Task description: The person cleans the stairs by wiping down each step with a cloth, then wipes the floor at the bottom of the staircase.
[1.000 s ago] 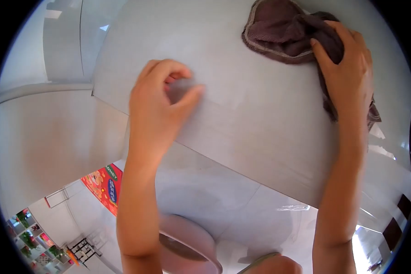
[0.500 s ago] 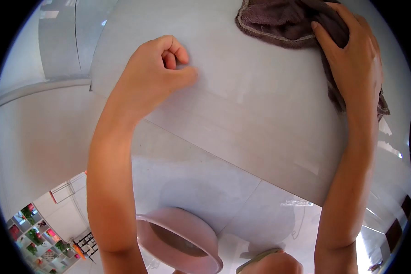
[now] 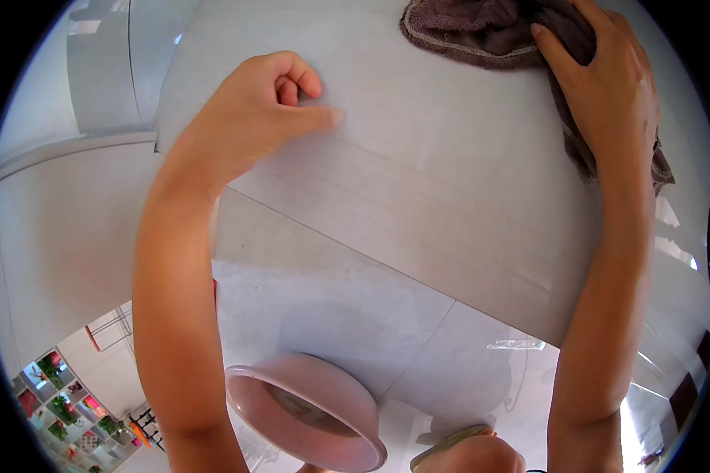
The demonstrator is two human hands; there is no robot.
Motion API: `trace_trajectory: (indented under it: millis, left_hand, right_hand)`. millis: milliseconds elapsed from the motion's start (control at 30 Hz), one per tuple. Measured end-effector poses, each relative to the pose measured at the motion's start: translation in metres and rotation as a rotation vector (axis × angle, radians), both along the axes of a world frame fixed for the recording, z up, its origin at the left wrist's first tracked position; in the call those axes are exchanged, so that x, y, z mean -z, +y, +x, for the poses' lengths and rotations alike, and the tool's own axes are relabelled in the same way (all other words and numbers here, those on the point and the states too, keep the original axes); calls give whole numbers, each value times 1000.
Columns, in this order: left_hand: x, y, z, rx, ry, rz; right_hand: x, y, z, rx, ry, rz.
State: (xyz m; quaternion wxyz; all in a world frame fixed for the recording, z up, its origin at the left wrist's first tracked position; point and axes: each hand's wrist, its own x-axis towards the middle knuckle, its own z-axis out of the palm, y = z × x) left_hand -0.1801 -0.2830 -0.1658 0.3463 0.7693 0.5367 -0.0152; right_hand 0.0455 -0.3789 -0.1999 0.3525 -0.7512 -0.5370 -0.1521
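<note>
My right hand [image 3: 611, 87] presses a dark brown cloth [image 3: 481, 33] against a smooth white panel [image 3: 418, 165] at the upper right. Its fingers are closed on the bunched fabric, and a loose end of the cloth hangs out past the wrist. At the upper left, my left hand [image 3: 272, 102] rests at the panel in a loose fist, fingers curled and thumb stretched out apart from them. Nothing shows inside it.
Below the panel's edge a pink basin [image 3: 323, 370] stands on the tiled floor [image 3: 331, 299], with water-like contents. Beside it is a foot in a slipper [image 3: 450, 445]. A clear plastic scrap [image 3: 516, 344] lies on the floor. Shelves with plants [image 3: 63, 406] are at lower left.
My right hand and the cloth have shifted slightly up and to the left. My left hand has moved a little upward, its forearm swinging left.
</note>
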Motion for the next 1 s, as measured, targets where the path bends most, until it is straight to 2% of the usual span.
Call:
trace_trajectory:
  millis: [133, 400, 500, 600, 633, 733, 933, 1000]
  left_hand:
    - [3, 4, -3, 4, 43, -9]
    - [-1, 9, -3, 28, 56, -60]
    - [12, -17, 10, 36, 99, 213]
    - [20, -56, 28, 309, -90, 281]
    - [11, -57, 34, 248, -41, 120]
    - [9, -17, 11, 31, -85, -23]
    - [3, -39, 24, 29, 21, -12]
    - [2, -16, 12, -13, 56, -3]
  right_hand:
    - [3, 7, 3, 99, -34, -97]
    - [9, 3, 10, 14, -33, -16]
    - [7, -3, 7, 30, -57, -32]
    - [7, -2, 7, 70, -70, -67]
    - [8, -1, 9, 79, -70, -74]
    - [8, 1, 9, 72, -58, -66]
    - [9, -2, 14, 59, -31, -84]
    - [10, -4, 14, 61, -34, -81]
